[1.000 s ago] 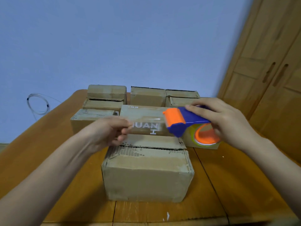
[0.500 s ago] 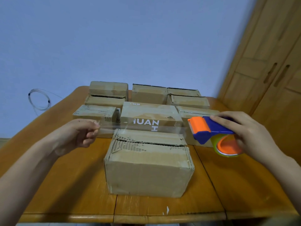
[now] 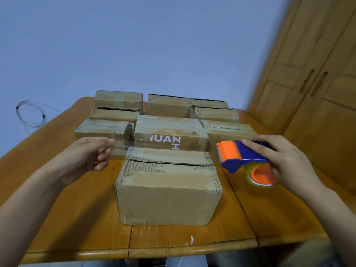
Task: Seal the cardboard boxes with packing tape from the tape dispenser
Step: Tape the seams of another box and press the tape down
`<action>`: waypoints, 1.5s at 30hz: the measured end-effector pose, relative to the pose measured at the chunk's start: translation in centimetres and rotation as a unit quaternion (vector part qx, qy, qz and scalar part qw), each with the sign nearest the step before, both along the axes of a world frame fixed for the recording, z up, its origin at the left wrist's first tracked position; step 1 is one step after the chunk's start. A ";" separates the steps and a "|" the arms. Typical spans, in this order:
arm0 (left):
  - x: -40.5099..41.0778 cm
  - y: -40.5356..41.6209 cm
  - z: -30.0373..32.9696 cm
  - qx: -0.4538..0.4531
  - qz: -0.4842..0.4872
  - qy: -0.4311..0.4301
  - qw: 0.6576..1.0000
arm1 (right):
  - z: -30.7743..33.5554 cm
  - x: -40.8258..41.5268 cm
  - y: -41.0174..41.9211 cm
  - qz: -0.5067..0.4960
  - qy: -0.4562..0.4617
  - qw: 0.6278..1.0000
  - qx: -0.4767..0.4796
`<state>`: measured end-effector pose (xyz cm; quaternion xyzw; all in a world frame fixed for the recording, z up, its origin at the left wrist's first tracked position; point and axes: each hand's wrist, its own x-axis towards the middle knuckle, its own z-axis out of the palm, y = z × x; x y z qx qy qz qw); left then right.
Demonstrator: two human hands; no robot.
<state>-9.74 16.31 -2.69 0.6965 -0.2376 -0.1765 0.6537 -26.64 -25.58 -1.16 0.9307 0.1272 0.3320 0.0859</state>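
A worn cardboard box (image 3: 167, 197) stands nearest me on the wooden table (image 3: 273, 214), its top flaps meeting at a ragged seam. My right hand (image 3: 285, 164) grips a blue and orange tape dispenser (image 3: 242, 158) to the right of the box, above the table. A strip of clear tape (image 3: 163, 149) stretches from the dispenser leftward over the box's far top edge. My left hand (image 3: 84, 158) pinches the tape's free end between thumb and forefinger, left of the box.
Several more cardboard boxes stand in rows behind, among them one printed with white letters (image 3: 169, 135) and one with tape on top (image 3: 229, 132). A wooden wardrobe (image 3: 312, 89) rises at the right. A coiled clear cable (image 3: 30, 114) hangs on the blue wall at the left.
My hands have drawn apart, pulling a long strip of tape out across the box. The dispenser has moved right and down; my left hand has moved left.
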 end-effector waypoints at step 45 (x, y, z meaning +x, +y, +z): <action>-3.2 -2.9 -7.6 0.076 0.154 -0.071 0.983 | -8.1 0.1 3.0 -0.056 -0.003 0.982 0.180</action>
